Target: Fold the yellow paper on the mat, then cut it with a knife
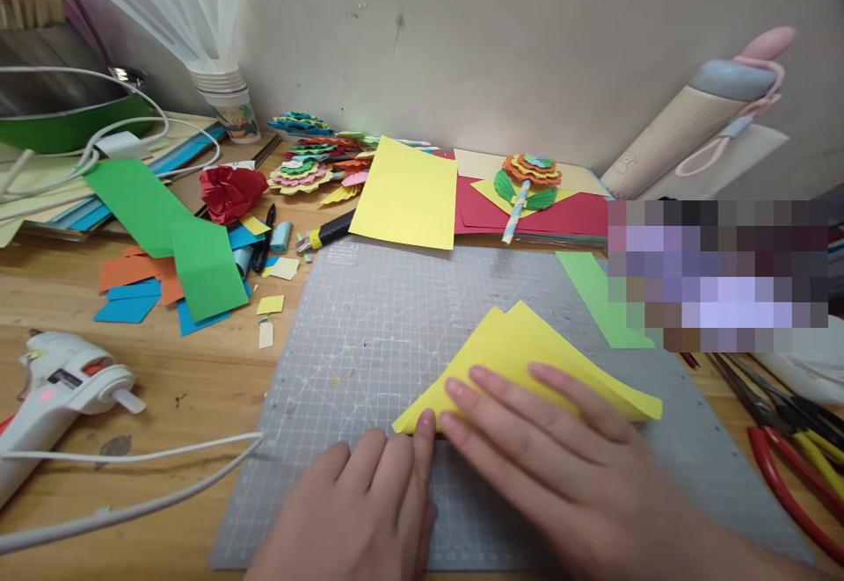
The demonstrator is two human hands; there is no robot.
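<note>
On the grey cutting mat (349, 317) lies a sheet of yellow paper (501, 344), folded over into a rough triangle with its fold along the near edge. My left hand (369, 502) has its fingers curled in, and the index fingertip presses on the fold near the paper's left corner. My right hand (554, 449) lies flat across the paper, fingers stretched and slightly spread, pressing it against the mat. A flat yellow sheet (409, 199) rests beyond the mat's far edge.
A white glue gun (72, 388) and cables lie left, below green paper strips (207, 265) and scraps. A utility knife (333, 229), paper flowers (300, 172) and a finished flower (531, 172) sit behind. Scissors (791, 449) lie right, near a light green strip (600, 300).
</note>
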